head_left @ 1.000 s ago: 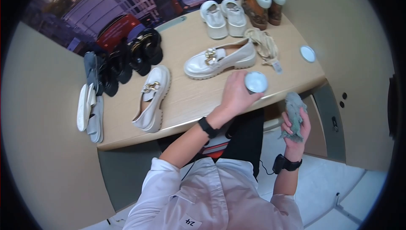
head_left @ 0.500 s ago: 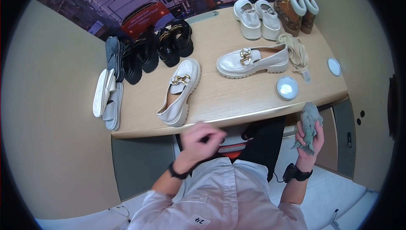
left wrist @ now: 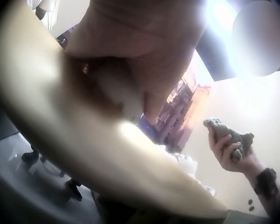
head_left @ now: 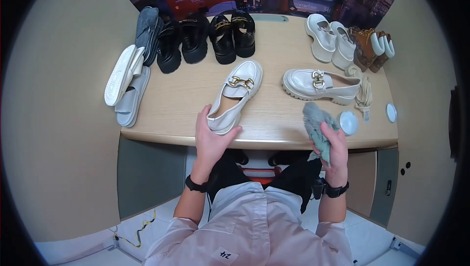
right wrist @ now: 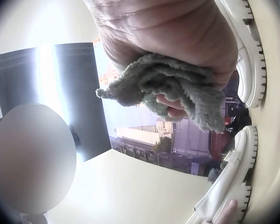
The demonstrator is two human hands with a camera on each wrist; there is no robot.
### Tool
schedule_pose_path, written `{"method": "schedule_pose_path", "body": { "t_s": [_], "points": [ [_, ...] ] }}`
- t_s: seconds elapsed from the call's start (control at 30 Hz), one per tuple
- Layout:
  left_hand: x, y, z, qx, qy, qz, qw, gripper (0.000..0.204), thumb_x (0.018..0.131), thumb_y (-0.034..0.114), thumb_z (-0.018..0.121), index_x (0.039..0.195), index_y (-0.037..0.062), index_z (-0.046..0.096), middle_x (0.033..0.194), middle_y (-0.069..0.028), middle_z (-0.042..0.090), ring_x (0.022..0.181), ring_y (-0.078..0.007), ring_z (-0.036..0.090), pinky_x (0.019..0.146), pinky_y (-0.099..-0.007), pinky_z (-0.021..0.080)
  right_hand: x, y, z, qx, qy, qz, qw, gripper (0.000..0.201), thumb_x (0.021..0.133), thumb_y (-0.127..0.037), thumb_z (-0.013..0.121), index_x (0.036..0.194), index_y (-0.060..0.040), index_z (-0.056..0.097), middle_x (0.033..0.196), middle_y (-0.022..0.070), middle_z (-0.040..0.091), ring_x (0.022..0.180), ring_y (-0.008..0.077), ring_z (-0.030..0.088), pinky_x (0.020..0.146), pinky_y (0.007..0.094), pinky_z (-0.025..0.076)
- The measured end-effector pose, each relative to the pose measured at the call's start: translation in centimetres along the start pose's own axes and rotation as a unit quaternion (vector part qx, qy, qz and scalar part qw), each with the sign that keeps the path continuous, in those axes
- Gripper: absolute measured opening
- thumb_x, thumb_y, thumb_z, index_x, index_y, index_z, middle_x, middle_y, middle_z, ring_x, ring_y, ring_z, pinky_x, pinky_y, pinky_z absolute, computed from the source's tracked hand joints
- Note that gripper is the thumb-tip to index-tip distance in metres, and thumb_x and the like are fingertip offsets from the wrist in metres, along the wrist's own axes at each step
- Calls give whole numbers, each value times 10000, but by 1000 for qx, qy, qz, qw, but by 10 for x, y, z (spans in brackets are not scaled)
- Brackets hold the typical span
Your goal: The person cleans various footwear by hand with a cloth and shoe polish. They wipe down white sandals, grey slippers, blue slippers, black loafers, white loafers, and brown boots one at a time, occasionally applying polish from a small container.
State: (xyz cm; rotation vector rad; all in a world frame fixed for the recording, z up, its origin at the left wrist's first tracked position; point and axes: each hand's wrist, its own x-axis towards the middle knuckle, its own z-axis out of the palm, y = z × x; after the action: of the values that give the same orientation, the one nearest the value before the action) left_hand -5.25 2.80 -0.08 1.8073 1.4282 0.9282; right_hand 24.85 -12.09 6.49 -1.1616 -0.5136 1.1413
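My left hand (head_left: 211, 136) grips the heel of a white loafer (head_left: 238, 102) with a gold chain buckle, thumb on one side and fingers on the other. That shoe stands on the table with its toe pointing away from me and slightly right. In my right hand (head_left: 336, 148) is a bunched grey-green fluffy cloth (head_left: 318, 124), held above the front edge of the table. The right wrist view shows the fingers curled into the folds of the cloth (right wrist: 177, 88). The matching white loafer (head_left: 320, 86) lies sideways just beyond the cloth, toe to the left.
A round open tin (head_left: 348, 123) and its lid-like white disc (head_left: 391, 113) sit at the right of the table (head_left: 274, 119). Beige fabric (head_left: 363, 92) lies by the loafer's heel. Black shoes (head_left: 223, 38), slippers (head_left: 128, 102), white shoes (head_left: 323, 38) and brown boots (head_left: 367, 46) line the back and sides.
My left hand has let go of the round tin, swung left and taken hold of the left loafer's heel. The right hand has lifted the cloth up and left, closer to the other loafer.
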Motion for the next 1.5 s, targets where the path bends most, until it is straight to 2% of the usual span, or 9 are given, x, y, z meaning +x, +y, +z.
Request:
{"method": "schedule_pose_path", "body": {
  "t_s": [0.13, 0.37, 0.5, 0.53, 0.73, 0.93, 1.13, 1.33, 1.5],
  "points": [
    [15, -23, -24, -131, -64, -32, 989, 976, 735, 248, 1019, 1524, -7, 505, 1481, -224, 638, 1347, -283, 643, 1120, -369, 529, 6, -9, 9, -63, -22, 33, 997, 422, 1060, -267, 746, 1362, 21, 693, 997, 68, 763, 761, 106, 695, 576, 247, 521],
    [47, -66, -91, -129, -213, 56, 967, 1004, 690, 126, 1013, 1543, 18, 494, 1560, -203, 590, 1604, -327, 418, 1287, -421, 359, 15, -1, 24, -183, -4, -48, 982, 377, 1056, -131, 742, 1388, 45, 706, 1148, 72, 770, 1063, 128, 721, 977, 287, 564],
    [52, -75, -94, -99, -227, 75, 966, 1039, 686, 118, 1003, 1576, 9, 478, 1628, -199, 533, 1602, -292, 409, 1286, -400, 357, 38, 28, 26, -412, 34, -269, 870, 380, 985, -94, 779, 1350, 5, 744, 1283, 143, 727, 1133, 257, 736, 1001, 356, 566],
    [53, -73, -94, -77, -226, 89, 967, 1043, 691, 121, 999, 1584, 7, 474, 1627, -193, 537, 1585, -284, 435, 1277, -397, 373, 40, 27, 33, -430, 48, -275, 859, 396, 958, -92, 793, 1344, -18, 755, 1309, 187, 707, 1170, 318, 730, 1006, 382, 570],
    [42, -58, -87, -177, -208, -6, 962, 1016, 710, 147, 1022, 1559, -24, 492, 1466, -155, 647, 1346, -216, 626, 1170, -363, 499, 74, 42, 58, -460, 24, -320, 828, 422, 940, -76, 787, 1356, -19, 747, 1292, 211, 687, 1069, 372, 743, 909, 408, 604],
    [39, -51, -77, -134, -168, 21, 976, 1076, 636, 178, 1077, 1528, -31, 513, 1387, -142, 685, 1276, -194, 664, 1110, -348, 539, 89, 70, 75, -507, 2, -341, 792, 553, 881, 9, 741, 1431, 13, 685, 1253, 227, 644, 931, 417, 736, 788, 460, 619],
    [41, -49, -76, -140, -172, 3, 975, 1009, 650, 164, 1064, 1489, -44, 543, 1339, -142, 711, 1233, -194, 688, 1087, -343, 555, 69, 92, 86, -520, 34, -350, 779, 596, 842, 83, 697, 1436, 84, 648, 1139, 233, 597, 887, 416, 708, 759, 459, 618],
    [41, -53, -75, -146, -174, 4, 974, 997, 658, 153, 1057, 1487, -49, 541, 1343, -146, 709, 1241, -195, 684, 1092, -345, 551, 50, 104, 90, -533, 26, -331, 779, 655, 792, 110, 700, 1443, 109, 628, 1176, 244, 573, 904, 416, 707, 777, 466, 618],
    [39, -52, -75, -150, -174, 9, 973, 983, 668, 145, 1051, 1483, -57, 540, 1352, -148, 703, 1246, -195, 682, 1096, -345, 548, 37, 93, 86, -493, -19, -281, 823, 492, 846, 28, 734, 1338, 40, 730, 1059, 186, 623, 912, 369, 717, 780, 433, 602]
  ]
}}
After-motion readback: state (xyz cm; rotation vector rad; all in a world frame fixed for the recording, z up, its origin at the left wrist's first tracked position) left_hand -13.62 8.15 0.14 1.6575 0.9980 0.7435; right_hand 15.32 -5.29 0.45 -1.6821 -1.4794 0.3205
